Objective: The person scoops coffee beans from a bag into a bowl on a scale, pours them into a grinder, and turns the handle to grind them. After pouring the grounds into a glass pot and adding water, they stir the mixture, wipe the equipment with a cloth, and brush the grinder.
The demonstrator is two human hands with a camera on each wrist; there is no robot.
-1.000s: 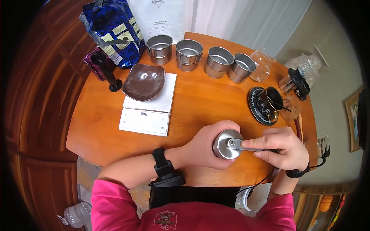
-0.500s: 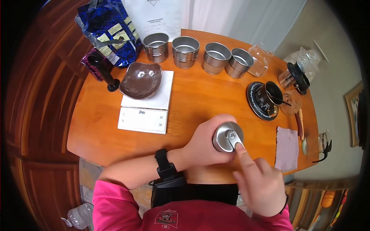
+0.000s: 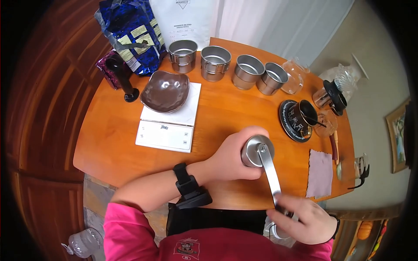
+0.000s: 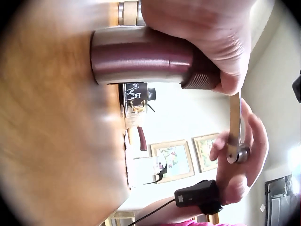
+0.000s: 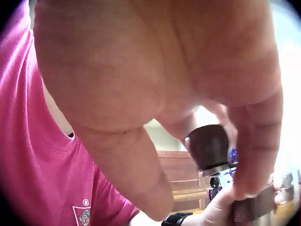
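Observation:
My left hand (image 3: 230, 156) grips a metal hand coffee grinder (image 4: 141, 59) round its upper body, thumb near the lid. The grinder's base is at the wooden tabletop. From the lid's centre a flat steel crank (image 3: 270, 174) points toward my body, ending in a dark knob (image 5: 209, 148). Around this knob is my right hand (image 3: 307, 219), its fingers loosely bent along one side. In the right wrist view the thumb (image 5: 141, 183) stands apart from the knob.
Left of the grinder, a brown dish (image 3: 165, 92) sits on a white scale (image 3: 163, 135). Several steel cups (image 3: 215, 64) line the back, near a blue bag (image 3: 139, 39). Rightward are a black cup (image 3: 300, 114) on its saucer, a dripper (image 3: 333, 91) and a pink cloth (image 3: 320, 174).
The crank has swung from pointing right to pointing toward my body. My right hand has moved down with it, uncovering the pink cloth. My left hand keeps its hold on the coffee grinder.

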